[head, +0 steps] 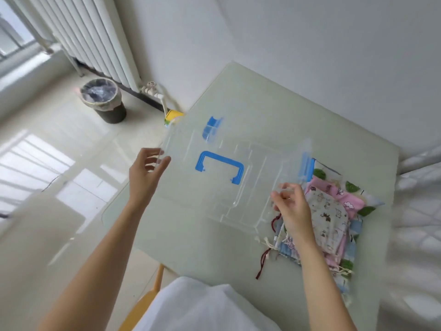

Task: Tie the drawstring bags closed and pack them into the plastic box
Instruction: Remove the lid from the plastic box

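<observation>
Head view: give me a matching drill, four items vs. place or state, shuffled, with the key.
Items:
1. clear lid
2. drawstring bags
3. bin
4. blue handle

Places or states:
A. stacked flat at the table's right side
B. on the floor by the radiator
C. held at two edges by left hand and right hand
D. lying on the lid's top

Pairs: 1-C, 2-A, 3-B, 4-D

Clear plastic lid point(229, 177) with blue handle point(219, 167) and blue side clips, held flat above table, blurred. Stack of printed drawstring bags point(331, 211) at right: pink, cream, blue and leaf-patterned, lying flat, mouths open, cords point(263, 259) trailing toward near edge.
</observation>
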Demonstrator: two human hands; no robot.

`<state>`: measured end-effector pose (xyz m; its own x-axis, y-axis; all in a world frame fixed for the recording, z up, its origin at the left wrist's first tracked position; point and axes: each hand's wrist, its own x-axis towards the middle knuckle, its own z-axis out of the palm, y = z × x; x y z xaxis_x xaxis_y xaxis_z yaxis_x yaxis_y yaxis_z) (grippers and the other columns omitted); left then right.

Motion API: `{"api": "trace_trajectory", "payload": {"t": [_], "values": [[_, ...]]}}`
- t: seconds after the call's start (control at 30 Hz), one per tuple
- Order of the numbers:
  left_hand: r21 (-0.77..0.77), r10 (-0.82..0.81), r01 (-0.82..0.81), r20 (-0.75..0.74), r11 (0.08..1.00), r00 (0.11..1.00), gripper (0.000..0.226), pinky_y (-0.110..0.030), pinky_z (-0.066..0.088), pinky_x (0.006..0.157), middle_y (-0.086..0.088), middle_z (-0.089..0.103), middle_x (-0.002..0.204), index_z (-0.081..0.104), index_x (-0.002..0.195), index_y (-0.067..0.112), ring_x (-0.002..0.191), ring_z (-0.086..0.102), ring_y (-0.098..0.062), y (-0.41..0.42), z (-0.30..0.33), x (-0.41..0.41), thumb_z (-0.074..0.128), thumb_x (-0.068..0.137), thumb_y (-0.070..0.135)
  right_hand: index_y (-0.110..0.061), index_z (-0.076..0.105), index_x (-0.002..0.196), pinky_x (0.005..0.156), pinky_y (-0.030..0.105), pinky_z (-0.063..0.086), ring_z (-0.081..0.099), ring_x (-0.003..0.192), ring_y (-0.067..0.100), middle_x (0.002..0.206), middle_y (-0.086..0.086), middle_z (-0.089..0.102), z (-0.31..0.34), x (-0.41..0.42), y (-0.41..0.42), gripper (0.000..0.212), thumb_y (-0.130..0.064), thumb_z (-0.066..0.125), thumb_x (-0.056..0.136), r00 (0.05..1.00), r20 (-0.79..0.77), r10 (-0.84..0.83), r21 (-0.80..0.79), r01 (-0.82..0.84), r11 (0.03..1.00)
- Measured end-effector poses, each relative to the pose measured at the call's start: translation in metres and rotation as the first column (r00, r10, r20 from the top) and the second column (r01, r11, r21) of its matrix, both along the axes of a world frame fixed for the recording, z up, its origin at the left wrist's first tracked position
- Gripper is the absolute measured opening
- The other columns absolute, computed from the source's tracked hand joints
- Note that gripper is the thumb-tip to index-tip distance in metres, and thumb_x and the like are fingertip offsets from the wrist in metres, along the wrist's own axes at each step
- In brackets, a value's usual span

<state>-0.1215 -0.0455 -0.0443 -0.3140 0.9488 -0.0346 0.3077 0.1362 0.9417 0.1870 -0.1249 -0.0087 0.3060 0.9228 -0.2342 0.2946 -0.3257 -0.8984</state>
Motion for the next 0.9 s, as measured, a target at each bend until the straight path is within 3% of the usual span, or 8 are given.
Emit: {"api": "trace_trajectory", "payload": {"t": [0.1,0.2,0.33,0.47,0.53,0.67,0.8,0.9], "values": [[-0.072,0.064,-0.069,-0.071,0.995,0.995,0.021,-0.019,0.048,0.068,0.004,0.064,0.104,0.061,0.098,0.02,0.083,0.062,-0.008,-0.027,-0.016,-0.026,0.069,0.082,0.03,-0.027,0.049,0.089,0.072,0.035,0.053,0.065,0.068,0.016,0.083,0.002,0.063,-0.019,-0.017,-0.019,0.021,-0.021,0.068,0.084,0.993,0.026,0.112,-0.106,-0.109,0.988],[-0.182,0.002,-0.033,-0.167,0.983,0.986,0.021,-0.021,0.047,0.069,0.002,0.064,0.106,0.062,0.099,0.019,0.09,0.062,-0.014,-0.051,-0.036,-0.045,0.069,0.082,0.029,-0.022,0.049,0.09,0.074,0.043,0.055,0.068,0.068,0.016,0.085,0.0,0.065,-0.052,-0.03,-0.041,0.019,-0.025,0.067,0.085,0.975,0.095,0.202,-0.279,-0.168,0.945],[-0.374,-0.174,0.063,-0.27,0.925,0.947,0.038,-0.031,0.048,0.084,-0.005,0.061,0.119,0.059,0.118,0.015,0.103,0.06,-0.02,-0.063,-0.06,-0.047,0.067,0.082,0.024,-0.009,0.051,0.115,0.084,0.046,0.053,0.065,0.087,0.021,0.107,0.008,0.064,-0.085,-0.041,-0.052,0.033,-0.027,0.06,0.089,0.968,0.106,0.229,-0.488,-0.15,0.86],[-0.5,-0.391,0.198,-0.316,0.843,0.865,0.061,-0.037,0.036,0.101,-0.009,0.048,0.139,0.04,0.14,0.018,0.127,0.046,-0.024,-0.061,-0.07,-0.029,0.064,0.085,0.029,0.0,0.044,0.128,0.094,0.041,0.045,0.057,0.106,0.031,0.123,0.016,0.056,-0.092,-0.047,-0.047,0.046,-0.025,0.053,0.091,0.952,0.176,0.25,-0.581,-0.104,0.807],[-0.495,-0.459,0.273,-0.305,0.825,0.834,0.067,-0.037,0.028,0.108,-0.005,0.036,0.149,0.032,0.144,0.02,0.136,0.034,-0.022,-0.057,-0.072,-0.021,0.064,0.086,0.029,0.001,0.041,0.131,0.095,0.037,0.039,0.051,0.117,0.032,0.13,0.018,0.051,-0.091,-0.051,-0.045,0.047,-0.021,0.052,0.091,0.949,0.208,0.237,-0.564,-0.081,0.822],[-0.445,-0.567,0.368,-0.5,0.817,0.654,0.061,-0.045,0.002,0.115,0.001,0.026,0.153,0.035,0.142,0.031,0.142,0.017,-0.019,-0.048,-0.071,0.006,0.059,0.086,0.036,-0.009,0.039,0.138,0.106,0.037,0.037,0.046,0.127,0.023,0.14,0.01,0.045,-0.087,-0.059,-0.045,0.054,-0.013,0.056,0.087,0.984,0.113,0.141,-0.433,-0.079,0.898],[-0.293,-0.585,0.507,-0.437,0.811,0.684,0.045,-0.036,0.032,0.104,-0.004,0.056,0.131,0.052,0.13,0.019,0.125,0.044,-0.025,-0.048,-0.059,0.052,0.06,0.087,0.026,-0.012,0.053,0.126,0.105,0.036,0.039,0.048,0.123,0.019,0.131,0.006,0.052,-0.082,-0.053,-0.053,0.038,-0.012,0.055,0.088,0.975,0.172,0.142,-0.311,-0.083,0.947],[-0.216,-0.661,0.631,-0.364,0.746,0.656,0.038,-0.027,0.038,0.093,0.003,0.064,0.118,0.056,0.125,0.019,0.116,0.051,-0.021,-0.058,-0.051,0.092,0.06,0.087,0.021,-0.012,0.061,0.117,0.092,0.024,0.045,0.059,0.106,0.012,0.115,0.002,0.064,-0.074,-0.03,-0.071,0.027,-0.01,0.051,0.092,0.968,0.225,0.107,-0.263,-0.045,0.964]]}}
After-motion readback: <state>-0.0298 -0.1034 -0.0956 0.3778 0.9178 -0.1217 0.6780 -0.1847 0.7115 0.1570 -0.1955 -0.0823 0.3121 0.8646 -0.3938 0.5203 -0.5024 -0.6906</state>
